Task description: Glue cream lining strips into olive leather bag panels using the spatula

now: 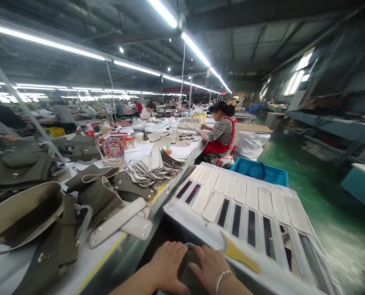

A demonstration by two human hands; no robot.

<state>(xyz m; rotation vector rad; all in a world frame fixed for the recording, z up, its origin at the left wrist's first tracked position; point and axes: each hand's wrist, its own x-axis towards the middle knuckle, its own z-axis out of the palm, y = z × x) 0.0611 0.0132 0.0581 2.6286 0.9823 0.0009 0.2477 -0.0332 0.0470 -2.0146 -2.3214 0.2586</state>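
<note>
A dark olive leather-like piece is between my hands at the bottom of the view; its lower part runs out of frame. My left hand presses on its left side, fingers together. My right hand, with a bracelet at the wrist, grips the other side, thumb across the piece. Just beyond my right hand, a yellow flat tool rests on the edge of a white slotted rack. Pale oblong panels lie in rows on that rack.
To the left, a long worktable carries olive bag parts, pale straps and stacked pieces. A blue crate stands behind the rack. Farther along sits a co-worker in a red apron.
</note>
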